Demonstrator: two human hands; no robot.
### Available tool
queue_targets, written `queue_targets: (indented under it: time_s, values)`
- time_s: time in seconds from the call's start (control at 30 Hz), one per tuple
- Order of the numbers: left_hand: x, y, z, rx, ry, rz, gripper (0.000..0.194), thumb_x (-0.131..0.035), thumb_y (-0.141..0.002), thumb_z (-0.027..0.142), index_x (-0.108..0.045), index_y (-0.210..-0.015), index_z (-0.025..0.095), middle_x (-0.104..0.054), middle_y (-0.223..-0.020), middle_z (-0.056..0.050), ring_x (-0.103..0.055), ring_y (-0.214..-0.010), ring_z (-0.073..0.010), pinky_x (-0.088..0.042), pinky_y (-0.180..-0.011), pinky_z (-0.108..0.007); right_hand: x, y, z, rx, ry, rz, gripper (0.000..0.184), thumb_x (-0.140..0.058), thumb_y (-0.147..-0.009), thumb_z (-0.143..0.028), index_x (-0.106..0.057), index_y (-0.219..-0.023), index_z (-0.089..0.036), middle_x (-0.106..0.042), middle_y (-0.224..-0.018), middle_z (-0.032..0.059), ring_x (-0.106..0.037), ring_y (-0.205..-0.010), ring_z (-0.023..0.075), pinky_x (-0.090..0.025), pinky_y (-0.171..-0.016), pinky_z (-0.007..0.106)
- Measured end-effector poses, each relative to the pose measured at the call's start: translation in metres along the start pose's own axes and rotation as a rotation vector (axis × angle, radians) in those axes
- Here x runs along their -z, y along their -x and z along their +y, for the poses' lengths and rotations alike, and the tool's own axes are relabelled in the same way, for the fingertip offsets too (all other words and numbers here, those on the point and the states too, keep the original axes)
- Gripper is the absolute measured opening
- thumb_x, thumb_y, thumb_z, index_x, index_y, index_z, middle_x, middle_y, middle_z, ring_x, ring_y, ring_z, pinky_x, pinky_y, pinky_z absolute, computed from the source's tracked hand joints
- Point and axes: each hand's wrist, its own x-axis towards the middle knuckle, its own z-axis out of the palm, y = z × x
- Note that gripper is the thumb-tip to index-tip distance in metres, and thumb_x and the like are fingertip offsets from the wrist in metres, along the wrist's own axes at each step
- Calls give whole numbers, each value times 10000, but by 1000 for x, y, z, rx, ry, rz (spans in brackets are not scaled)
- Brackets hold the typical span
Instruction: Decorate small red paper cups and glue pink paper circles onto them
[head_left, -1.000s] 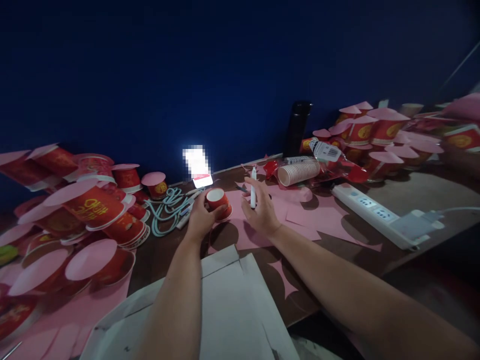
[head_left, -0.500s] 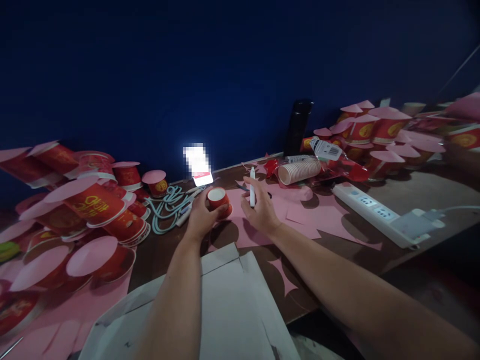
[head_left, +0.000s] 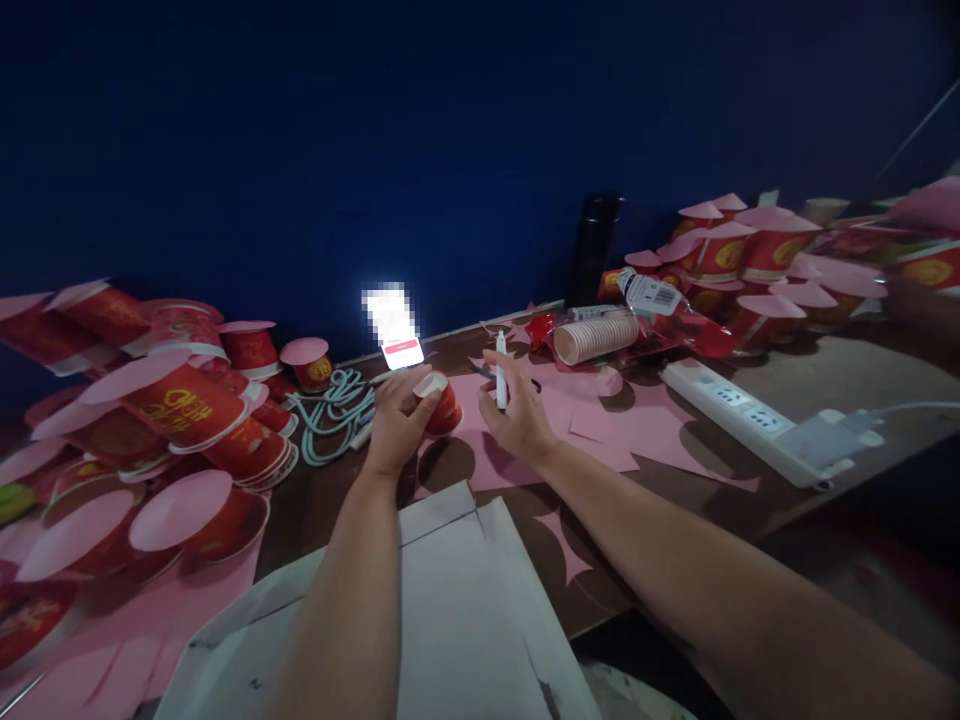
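Holding the red cup point(head_left: 448, 412) just in front of the phone point(head_left: 403, 352) seems the present step: left hand point(head_left: 397, 425) curls around it, right hand point(head_left: 519, 410) pinches a white pen point(head_left: 501, 375); next move probably needs steady cup.

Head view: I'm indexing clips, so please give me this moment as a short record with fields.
Left hand: gripping a red paper cup
Right hand: holding a slim white tube upright
Beneath right hand: pink paper with round cut-outs
Left side: piled red cups topped with pink discs
Right side: white power strip; more disc-topped cups behind it
Back: lit screen; black bottle; nested paper cups lying sideways
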Motion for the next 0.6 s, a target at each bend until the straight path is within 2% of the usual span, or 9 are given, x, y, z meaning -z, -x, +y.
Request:
queue_targets:
  time_s: [0.07, 0.3, 0.47, 0.6]
  values:
    - [-2, 0, -2, 9, 28, -15, 368, -603, -818, 410, -669, -1138, 240, -641, -1212, -61, -526, -1188, -228, -327, -1088, -423, 0, 0, 0, -5, -7, -10, 500, -500, -845, -168, -415, -1330, -254, -543, -1252, 98, -611, -895, 193, -479, -926, 440]
    - [-7, 0, -6, 82, 114, -25, 407, -617, -805, 431, -658, -1159, 235, -629, -1246, -63, -552, -1175, -225, -368, -1064, -406, 1, 0, -1, -22, 9, -11, 500, -495, -846, -177, -403, -1330, -261, -539, -1253, 96, -609, -839, 175, -483, -936, 442]
    - [-9, 1, -3, 91, 124, -18, 415, -624, -798, 443, -661, -1146, 221, -622, -1256, -68, -545, -1188, -224, -372, -1064, -394, 2, 0, -2, 0, 19, -5, 495, -497, -840, -159, -415, -1320, -248, -536, -1281, 96, -602, -960, 197, -472, -966, 439]
    - [-8, 1, -1, 139, 154, -37, 490, -633, -790, 434, -611, -1230, 221, -612, -1271, -79, -553, -1183, -230, -387, -1051, -401, 2, 0, -2, -1, 17, -10, 501, -506, -838, -162, -420, -1323, -252, -541, -1283, 96, -585, -1047, 219, -458, -985, 456]
